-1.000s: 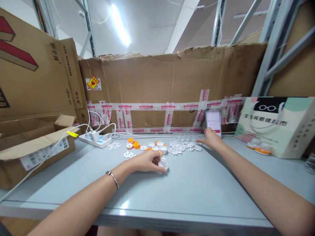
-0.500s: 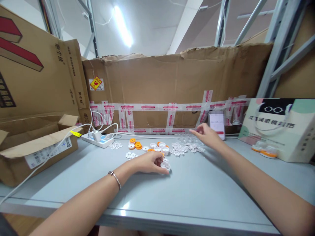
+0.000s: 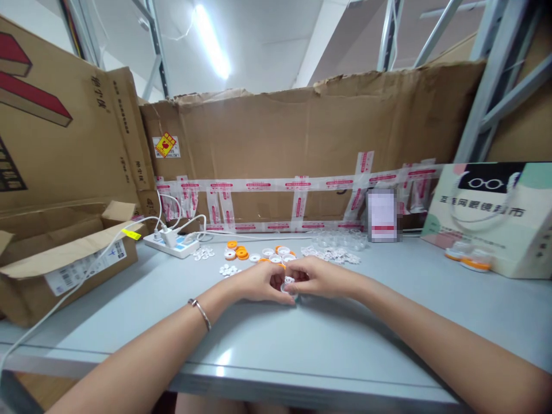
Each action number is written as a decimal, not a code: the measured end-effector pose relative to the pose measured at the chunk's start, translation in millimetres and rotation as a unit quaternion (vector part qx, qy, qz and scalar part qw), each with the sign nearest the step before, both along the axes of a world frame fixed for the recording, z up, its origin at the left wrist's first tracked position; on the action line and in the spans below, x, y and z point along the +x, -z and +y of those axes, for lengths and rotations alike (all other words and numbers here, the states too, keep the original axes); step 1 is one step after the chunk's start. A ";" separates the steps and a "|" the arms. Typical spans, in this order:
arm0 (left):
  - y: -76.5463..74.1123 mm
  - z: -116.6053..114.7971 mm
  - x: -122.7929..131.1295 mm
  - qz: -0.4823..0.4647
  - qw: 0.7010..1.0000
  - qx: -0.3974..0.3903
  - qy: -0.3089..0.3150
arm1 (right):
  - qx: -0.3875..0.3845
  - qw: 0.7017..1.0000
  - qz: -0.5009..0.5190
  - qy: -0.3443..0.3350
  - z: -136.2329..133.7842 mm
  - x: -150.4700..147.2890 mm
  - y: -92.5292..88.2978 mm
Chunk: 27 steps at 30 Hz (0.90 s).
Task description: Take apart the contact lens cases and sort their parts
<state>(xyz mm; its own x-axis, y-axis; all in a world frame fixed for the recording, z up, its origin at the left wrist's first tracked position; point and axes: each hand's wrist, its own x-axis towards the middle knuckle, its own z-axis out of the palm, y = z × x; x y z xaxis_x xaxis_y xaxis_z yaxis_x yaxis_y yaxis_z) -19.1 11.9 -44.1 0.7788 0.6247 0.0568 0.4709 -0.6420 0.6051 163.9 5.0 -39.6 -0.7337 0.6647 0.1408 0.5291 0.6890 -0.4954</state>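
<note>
Near the middle of the grey table [image 3: 345, 333], my left hand [image 3: 265, 282] has its fingers curled round a small clear and white round piece [image 3: 288, 283]. My right hand [image 3: 313, 277] touches the same piece from the other side, thumb and fingers pinched at its top; what lies between those fingertips is too small to make out. Just behind the hands are white round caps [image 3: 283, 252] and orange rings [image 3: 242, 253]. Small white discs [image 3: 228, 270] lie left of them, and a pile of white-clear parts [image 3: 334, 255] lies to the right.
A power strip [image 3: 171, 244] with white cables and an open cardboard box [image 3: 69, 259] stand at left. Clear round parts [image 3: 345, 238] and an upright phone [image 3: 382, 215] are at the back. Orange-based pieces [image 3: 474, 263] sit before a paper bag [image 3: 483, 218] at right.
My right hand has moved from the clear parts at the back, left and toward me, to the piece at my left hand. My left hand has stayed nearly in place.
</note>
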 end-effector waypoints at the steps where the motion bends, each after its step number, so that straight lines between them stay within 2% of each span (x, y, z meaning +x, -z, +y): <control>1: 0.1 -0.1 0.1 -0.006 1.000 -0.001 0.008 | 0.003 1.000 0.006 -0.011 -0.7 -0.5 -0.9; 5: -0.6 -2.1 -1.1 0.007 1.000 0.004 -0.004 | -0.005 0.996 0.090 -0.028 -6.8 -0.5 -16.5; 8: -2.4 -5.3 -2.2 0.027 0.999 0.014 -0.027 | -0.019 0.975 0.222 0.018 -9.3 3.8 -30.2; 10: -3.2 -7.1 -2.2 0.031 0.999 0.027 -0.029 | -0.029 0.965 0.256 0.042 -7.0 7.5 -32.5; 16: -5.0 -8.4 -1.4 0.042 0.997 0.060 -0.017 | -0.037 0.967 0.233 0.099 9.6 14.7 -18.4; 19: -9.2 -9.4 -2.0 0.045 0.998 0.045 -0.006 | -0.010 0.965 0.236 0.116 13.8 16.0 -15.7; 22: -15.5 -10.4 -1.9 0.040 0.999 0.016 -0.006 | -0.025 0.960 0.260 0.102 14.8 14.5 -13.1; 24: -18.7 -10.1 -0.7 0.007 0.999 0.028 -0.031 | -0.052 0.953 0.286 0.087 14.2 11.4 -9.8; 27: -20.2 -8.2 2.5 -0.091 0.989 0.062 -0.096 | -0.083 0.944 0.316 0.055 11.6 4.5 -4.9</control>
<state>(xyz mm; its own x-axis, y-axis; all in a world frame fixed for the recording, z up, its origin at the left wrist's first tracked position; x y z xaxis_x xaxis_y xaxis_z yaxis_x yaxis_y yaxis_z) -16.6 3.7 -23.9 0.6166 0.7389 0.2717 0.4810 -0.6268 0.6130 168.4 16.7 -34.8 -0.4631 0.7840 0.4134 0.1563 0.5313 -0.8326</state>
